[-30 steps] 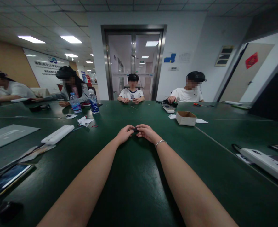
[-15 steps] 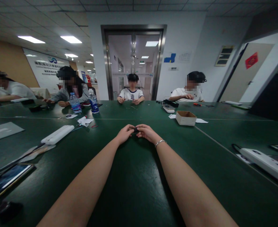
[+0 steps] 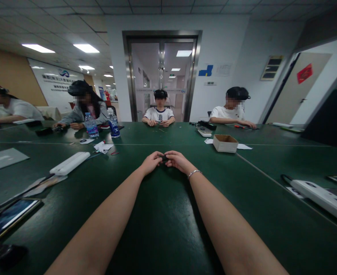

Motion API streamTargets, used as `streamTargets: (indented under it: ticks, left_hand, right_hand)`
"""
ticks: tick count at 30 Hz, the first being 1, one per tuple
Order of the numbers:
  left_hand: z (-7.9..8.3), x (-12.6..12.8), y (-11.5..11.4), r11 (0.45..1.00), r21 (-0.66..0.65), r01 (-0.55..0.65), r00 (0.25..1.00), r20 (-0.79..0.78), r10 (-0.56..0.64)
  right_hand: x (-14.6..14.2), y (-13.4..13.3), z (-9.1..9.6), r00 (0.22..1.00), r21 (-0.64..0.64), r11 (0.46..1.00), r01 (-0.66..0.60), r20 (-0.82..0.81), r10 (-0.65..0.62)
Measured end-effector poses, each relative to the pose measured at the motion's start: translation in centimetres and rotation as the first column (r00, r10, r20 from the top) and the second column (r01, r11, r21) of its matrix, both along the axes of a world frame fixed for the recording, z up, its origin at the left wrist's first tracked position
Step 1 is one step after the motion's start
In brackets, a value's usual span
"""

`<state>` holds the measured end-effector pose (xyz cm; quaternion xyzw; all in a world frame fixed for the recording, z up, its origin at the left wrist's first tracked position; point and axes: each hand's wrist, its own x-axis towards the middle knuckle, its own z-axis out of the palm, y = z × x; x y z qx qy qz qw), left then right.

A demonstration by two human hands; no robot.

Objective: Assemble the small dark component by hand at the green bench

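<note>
My left hand and my right hand meet at the middle of the view, just over the dark green table. Between their fingertips is a small black object, gripped from both sides. Fingers cover most of it, so its kind does not show. Both hands have curled fingers, with the thumbs pressed toward the object. A silver bracelet circles my right wrist.
An open cardboard box stands right of my hands. White power strips lie on both sides, a phone at the lower left. Two water bottles stand far left. Several people sit around the table, one person directly opposite.
My hands and the black object stay almost where they were. The person at the far right has lowered an arm and reached toward the red-handled item on the table.
</note>
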<state>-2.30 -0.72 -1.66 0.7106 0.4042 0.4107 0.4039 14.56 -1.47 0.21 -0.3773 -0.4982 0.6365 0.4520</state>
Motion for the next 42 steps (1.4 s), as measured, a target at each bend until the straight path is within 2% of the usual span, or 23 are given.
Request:
streamTargets:
  ticks: [23, 42]
  left_hand:
    - [-0.32, -0.14, 0.33, 0.997, 0.050, -0.062, 0.996, -0.056, 0.065]
    - [-0.02, 0.10, 0.04, 1.000, -0.013, 0.010, 1.000, 0.016, -0.010]
  right_hand:
    - [0.01, 0.09, -0.13, 1.000, 0.001, 1.000, 0.003, -0.004, -0.003]
    - [-0.03, -0.10, 0.09, 1.000, -0.004, 1.000, 0.007, -0.008, -0.007]
